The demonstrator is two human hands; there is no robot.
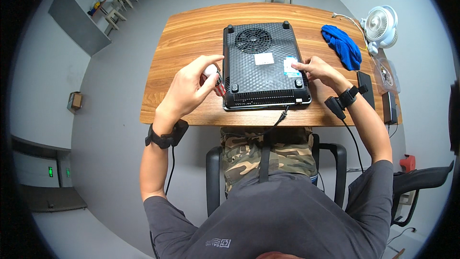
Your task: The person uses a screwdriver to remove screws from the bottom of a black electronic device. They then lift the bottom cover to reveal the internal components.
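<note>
Wooden surface (191,33) carries upturned black appliance (264,67); blue cloth (342,45), white fan (381,26) beyond. Left hand (191,88) grasps small red-white tool (219,85); right hand (318,69) fingertips loosely rest on appliance edge.

Left hand (191,86) curled, forefinger out; right hand (318,71) pinching (both wrists strapped).

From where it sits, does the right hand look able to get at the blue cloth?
Probably yes: the right hand rests on the black appliance's right edge, and bare table lies between it and the blue cloth.
</note>
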